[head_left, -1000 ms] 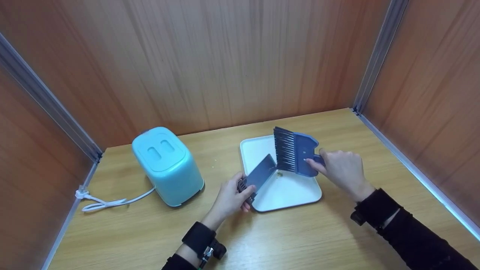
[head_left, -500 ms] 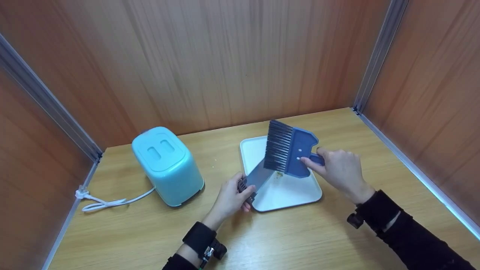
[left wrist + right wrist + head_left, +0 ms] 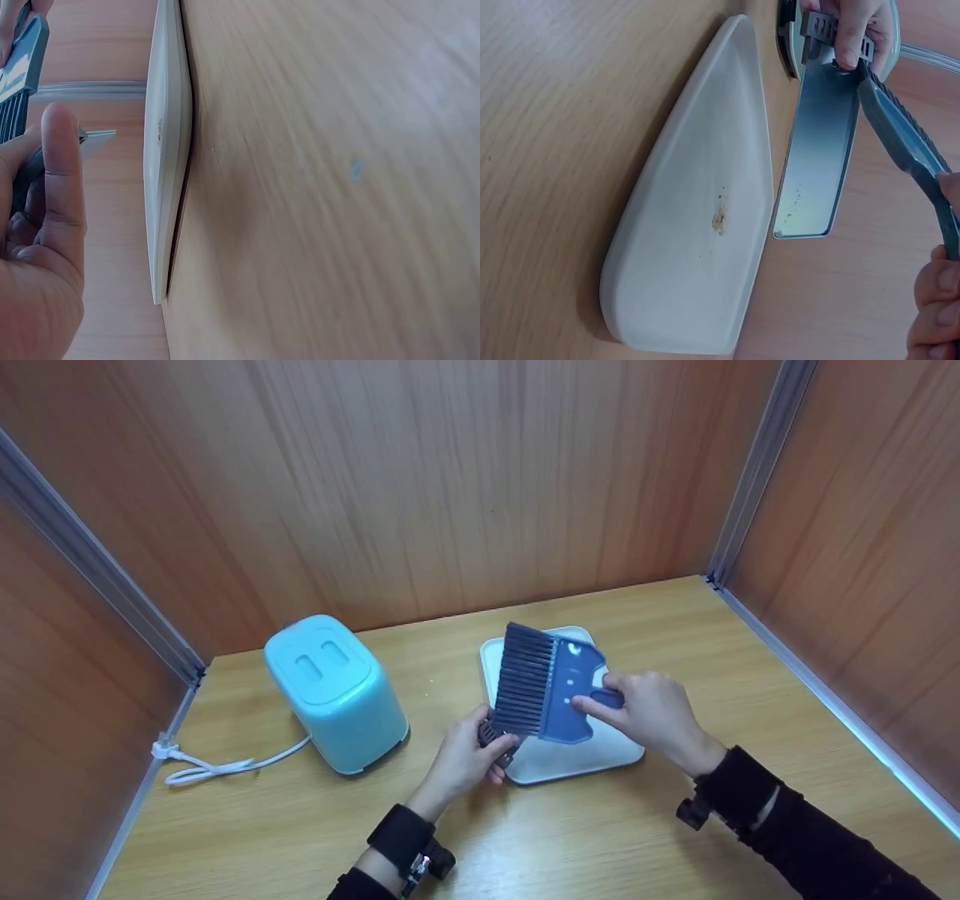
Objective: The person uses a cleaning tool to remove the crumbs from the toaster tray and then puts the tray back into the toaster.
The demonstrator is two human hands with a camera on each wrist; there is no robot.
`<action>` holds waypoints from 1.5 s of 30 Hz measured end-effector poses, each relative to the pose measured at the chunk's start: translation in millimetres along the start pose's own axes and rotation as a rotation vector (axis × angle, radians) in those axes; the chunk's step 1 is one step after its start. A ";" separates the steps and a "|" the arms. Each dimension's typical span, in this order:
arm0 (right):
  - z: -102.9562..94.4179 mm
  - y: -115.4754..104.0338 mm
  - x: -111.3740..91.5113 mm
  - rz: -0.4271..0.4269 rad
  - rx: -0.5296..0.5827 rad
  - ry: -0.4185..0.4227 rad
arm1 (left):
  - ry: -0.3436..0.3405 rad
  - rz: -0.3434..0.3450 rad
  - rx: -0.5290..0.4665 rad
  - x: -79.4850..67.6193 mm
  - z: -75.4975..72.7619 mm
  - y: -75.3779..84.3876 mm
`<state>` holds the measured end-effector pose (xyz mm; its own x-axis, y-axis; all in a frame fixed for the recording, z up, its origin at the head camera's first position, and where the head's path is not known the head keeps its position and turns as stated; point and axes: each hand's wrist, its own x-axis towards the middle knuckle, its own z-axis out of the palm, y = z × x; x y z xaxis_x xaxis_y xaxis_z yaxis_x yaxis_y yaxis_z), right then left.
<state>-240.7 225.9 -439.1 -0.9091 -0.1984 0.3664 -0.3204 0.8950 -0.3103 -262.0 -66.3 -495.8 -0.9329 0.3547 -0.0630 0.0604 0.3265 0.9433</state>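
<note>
In the head view my left hand (image 3: 461,754) pinches the slotted end of a thin grey metal crumb tray, held over a white tray (image 3: 574,761). Thumb on top, my right hand (image 3: 656,720) grips the short handle of a blue brush (image 3: 566,690) with long dark bristles. From the head, the bristles hide most of the crumb tray. The right wrist view shows the crumb tray (image 3: 817,142) tilted, with fine specks near its far end and the brush by its slotted end. Brown crumbs (image 3: 718,219) lie on the white tray below.
A light blue toaster (image 3: 337,697) with a lid on top stands left of the hands. Its bundled white cord (image 3: 217,766) lies at the table's left edge. Wood-patterned panels (image 3: 465,487) enclose the back and both sides.
The brush has moved left and toward my left hand, from the crumb tray's far end across it to the slotted end. My left hand has stayed nearly still.
</note>
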 end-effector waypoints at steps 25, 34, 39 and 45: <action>8.9 11.9 1.0 -0.086 -0.158 0.028 | 0.020 -0.053 0.003 -6.8 -7.8 1.7; 7.7 33.0 -1.9 -0.114 -0.297 0.105 | 0.001 -0.006 -0.010 -5.2 -6.6 -1.4; 8.1 40.2 -1.5 -0.131 -0.364 0.159 | -0.005 -0.015 -0.016 -6.3 -7.9 -2.6; 6.6 48.1 -2.1 -0.145 -0.381 0.240 | -0.010 -0.014 -0.013 -7.4 -8.7 -4.1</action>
<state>-255.9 266.7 -460.6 -0.7608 -0.2741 0.5882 -0.2776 0.9568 0.0867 -258.4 -77.9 -496.3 -0.9298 0.3594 -0.0793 0.0429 0.3199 0.9465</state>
